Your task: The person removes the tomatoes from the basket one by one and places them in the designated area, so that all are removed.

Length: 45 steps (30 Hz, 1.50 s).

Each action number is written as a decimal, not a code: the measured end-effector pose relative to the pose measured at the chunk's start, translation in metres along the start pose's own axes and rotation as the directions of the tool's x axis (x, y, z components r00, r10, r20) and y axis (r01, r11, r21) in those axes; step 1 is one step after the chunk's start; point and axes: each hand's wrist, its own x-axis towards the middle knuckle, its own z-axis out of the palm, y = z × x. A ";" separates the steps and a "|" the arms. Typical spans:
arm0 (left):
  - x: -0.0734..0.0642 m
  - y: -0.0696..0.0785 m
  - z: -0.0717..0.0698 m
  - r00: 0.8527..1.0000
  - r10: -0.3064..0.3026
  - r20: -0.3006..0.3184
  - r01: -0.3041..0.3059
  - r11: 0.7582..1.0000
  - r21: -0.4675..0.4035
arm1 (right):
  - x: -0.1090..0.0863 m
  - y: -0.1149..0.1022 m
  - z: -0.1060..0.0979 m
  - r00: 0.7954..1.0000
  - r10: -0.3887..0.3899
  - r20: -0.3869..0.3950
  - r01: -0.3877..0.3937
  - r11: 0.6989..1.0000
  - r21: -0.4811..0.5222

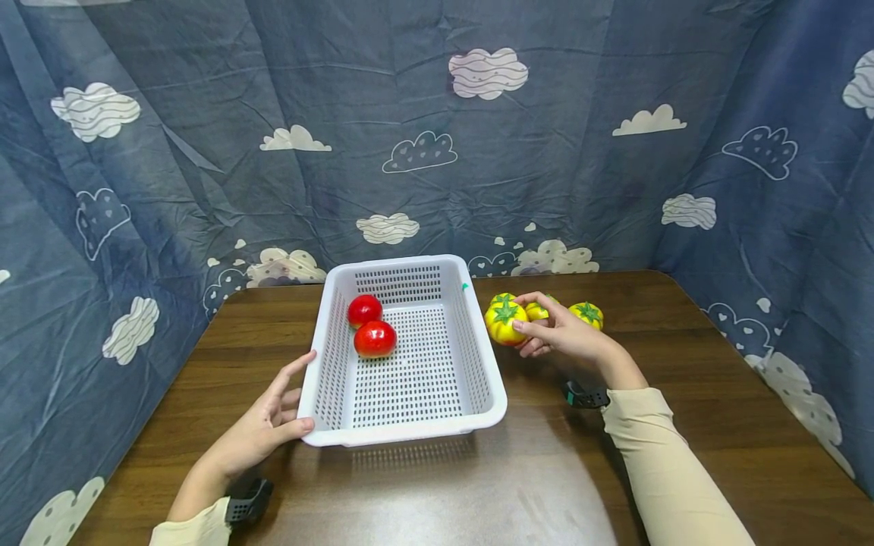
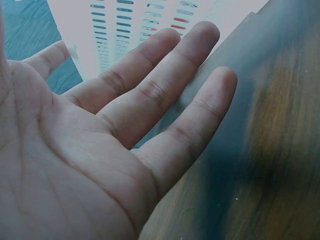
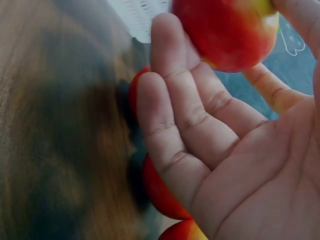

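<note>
A white perforated plastic basket stands on the table, two glossy red tomatoes inside it near its left wall. My left hand touches the basket's left rim with thumb and forefinger; the left wrist view shows its other fingers extended beside the basket wall. Just right of the basket, my right hand pinches a tomato, yellow with a green star-shaped top. Seen from the right wrist, that tomato is red on its lower side. Other tomatoes lie behind and beside this hand, partly hidden by it.
The brown wooden table reaches back to a blue curtain with cloud prints, which also hangs along both sides. Dark bands circle both wrists.
</note>
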 end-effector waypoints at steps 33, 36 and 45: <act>0.000 0.000 -0.001 1.000 -0.020 -0.001 0.020 1.000 0.019 | -0.007 0.019 0.004 0.979 0.166 0.121 -0.163 0.986 -0.039; 0.000 -0.001 -0.001 1.000 -0.022 -0.003 0.022 0.999 0.026 | -0.007 0.019 0.004 0.974 0.186 0.128 -0.181 0.982 -0.053; -0.001 -0.001 -0.002 0.999 -0.036 -0.009 0.036 0.999 0.027 | -0.007 0.021 0.005 0.973 0.187 0.134 -0.181 0.982 -0.054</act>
